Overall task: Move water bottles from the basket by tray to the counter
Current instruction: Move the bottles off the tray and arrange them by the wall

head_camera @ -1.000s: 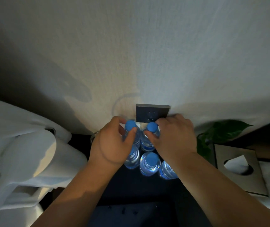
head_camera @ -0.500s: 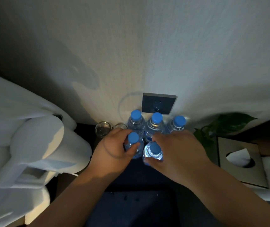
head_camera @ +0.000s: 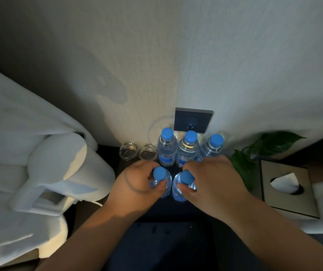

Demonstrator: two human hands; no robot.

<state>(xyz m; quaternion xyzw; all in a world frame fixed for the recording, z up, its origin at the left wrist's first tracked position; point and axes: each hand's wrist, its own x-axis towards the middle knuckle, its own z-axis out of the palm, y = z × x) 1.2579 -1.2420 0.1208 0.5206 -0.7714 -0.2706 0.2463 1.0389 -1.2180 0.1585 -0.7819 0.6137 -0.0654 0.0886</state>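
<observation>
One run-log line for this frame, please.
left hand: grips front-left bottle | right hand: grips front-right bottle | back-row bottles: three, upright by wall

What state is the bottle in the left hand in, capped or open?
Capped: a blue cap sits on the bottle, which the left hand grips just below it.

Bare forearms [head_camera: 90, 231] enter from 7 and 5 o'clock, converging at centre. The left grip [head_camera: 137, 185] curls thumb and fingers round the left bottle [head_camera: 161, 182] below its cap; the right grip [head_camera: 213, 184], at its 3 o'clock, clasps the right bottle [head_camera: 182, 189] likewise.
</observation>
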